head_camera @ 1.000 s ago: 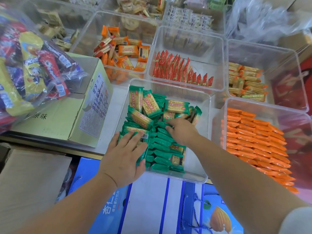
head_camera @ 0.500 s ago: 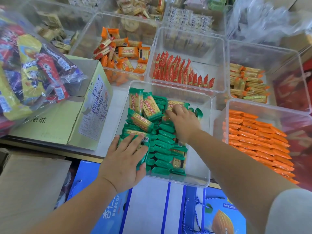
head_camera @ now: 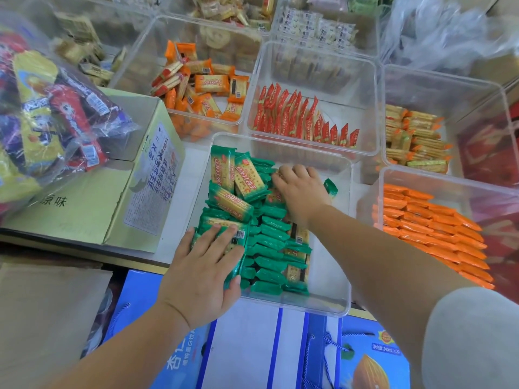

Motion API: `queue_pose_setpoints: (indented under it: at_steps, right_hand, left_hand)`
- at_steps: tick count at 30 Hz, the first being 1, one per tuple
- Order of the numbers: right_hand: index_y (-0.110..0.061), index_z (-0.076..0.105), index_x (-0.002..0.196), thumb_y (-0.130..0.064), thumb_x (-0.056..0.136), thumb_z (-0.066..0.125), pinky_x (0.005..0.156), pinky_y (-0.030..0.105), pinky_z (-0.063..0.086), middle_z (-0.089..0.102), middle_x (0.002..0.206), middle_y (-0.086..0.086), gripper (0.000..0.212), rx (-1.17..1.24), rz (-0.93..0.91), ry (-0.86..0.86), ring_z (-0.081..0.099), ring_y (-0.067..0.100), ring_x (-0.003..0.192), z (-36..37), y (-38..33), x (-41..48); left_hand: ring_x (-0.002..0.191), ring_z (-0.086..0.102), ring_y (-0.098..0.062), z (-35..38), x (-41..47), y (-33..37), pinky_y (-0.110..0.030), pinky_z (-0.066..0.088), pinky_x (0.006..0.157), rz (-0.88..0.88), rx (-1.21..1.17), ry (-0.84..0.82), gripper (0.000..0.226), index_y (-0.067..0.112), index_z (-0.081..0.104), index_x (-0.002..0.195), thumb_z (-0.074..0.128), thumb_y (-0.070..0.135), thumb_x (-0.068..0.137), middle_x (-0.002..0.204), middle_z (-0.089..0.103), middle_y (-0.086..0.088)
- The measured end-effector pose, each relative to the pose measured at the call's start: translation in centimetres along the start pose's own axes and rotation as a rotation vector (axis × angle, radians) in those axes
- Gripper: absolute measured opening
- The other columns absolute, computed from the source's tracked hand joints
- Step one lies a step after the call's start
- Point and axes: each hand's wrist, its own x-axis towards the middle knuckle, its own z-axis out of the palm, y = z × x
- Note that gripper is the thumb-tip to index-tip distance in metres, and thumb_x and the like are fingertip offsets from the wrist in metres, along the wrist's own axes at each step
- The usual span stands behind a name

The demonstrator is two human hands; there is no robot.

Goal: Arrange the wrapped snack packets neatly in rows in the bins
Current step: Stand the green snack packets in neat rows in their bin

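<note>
L hand (head_camera: 202,273): fingers straight, laid flat on top of a stack of green packets (head_camera: 269,248) at near-left corner of clear bin (head_camera: 331,279); thumb against the stack's near end. Pressing, not clenched.
R hand (head_camera: 302,192): reaches to far-middle of same bin, fingers bent down into loose pkts. Tips hidden, so can't tell if it's pinching one.
Green packets: all inside the clear bin. Middle strip stands on edge, packed in a row from near edge twd far edge. At far-left corner several lie flat or tilted, label up, piled on each other.
Lone green pkt (head_camera: 330,187): just right of R hand, apart from the rows.
Orange packets (head_camera: 427,223): bin to the right, neat overlapping rows.
Red packets (head_camera: 297,119): bin behind, upright in a row nr its near wall.
Orange-label crackers (head_camera: 202,85): far-left bin, jumbled.
Tan packets (head_camera: 415,136): far-right bin, stacked flat.
Carton (head_camera: 84,211): yellow-green, just left of clear bin; bag of mixed snacks (head_camera: 42,113) rests on it.
Blue boxes (head_camera: 252,349): below clear bin's near edge.
</note>
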Motion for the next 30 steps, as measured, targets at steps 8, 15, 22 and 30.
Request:
queue_pose_setpoints:
  at_steps: [8, 15, 22, 30]
  right_hand:
    - [-0.026, 0.035, 0.142, -0.048, 0.072, 0.078, 0.098, 0.047, 0.048, 0.051, 0.139, 0.004, 0.086, 0.274, -0.018, -0.032, 0.052, 0.032, 0.116, -0.8, 0.8, 0.4]
    - [-0.028, 0.039, 0.149, -0.037, 0.075, 0.075, 0.085, 0.041, 0.053, 0.059, 0.138, 0.003, 0.082, 0.575, 0.071, -0.034, 0.06, 0.027, 0.115, -1.9, 2.5, 0.4]
    - [-0.029, 0.042, 0.144, -0.031, 0.081, 0.072, 0.082, 0.043, 0.058, 0.068, 0.127, 0.0, 0.07, 0.781, 0.158, -0.042, 0.066, 0.022, 0.102, -2.2, 3.6, -0.3]
    - [-0.031, 0.03, 0.152, -0.056, 0.078, 0.072, 0.097, 0.046, 0.052, 0.055, 0.145, 0.002, 0.089, 0.801, 0.157, -0.167, 0.059, 0.028, 0.123, -1.5, 0.4, -1.7]
  left_hand:
    - [0.134, 0.048, -0.034, -0.3, 0.0, 0.1, -0.062, 0.034, 0.109, -0.005, 0.005, -0.013, 0.05, 0.022, 0.063, 0.125, 0.047, 0.046, 0.084, 0.15, 0.049, -0.007]
    - [0.134, 0.049, -0.034, -0.3, 0.0, 0.1, -0.062, 0.034, 0.109, -0.004, 0.009, -0.009, 0.05, 0.022, 0.063, 0.124, 0.047, 0.046, 0.084, 0.149, 0.049, -0.007]
    - [0.133, 0.049, -0.033, 0.0, 0.0, 0.0, -0.062, 0.034, 0.109, 0.0, 0.014, -0.001, 0.05, 0.022, 0.064, 0.124, 0.047, 0.046, 0.084, 0.15, 0.049, -0.007]
    - [0.132, 0.05, -0.033, 0.1, 0.0, 0.1, -0.061, 0.033, 0.109, -0.002, 0.004, 0.019, 0.049, 0.022, 0.064, 0.124, 0.046, 0.045, 0.084, 0.149, 0.049, -0.007]
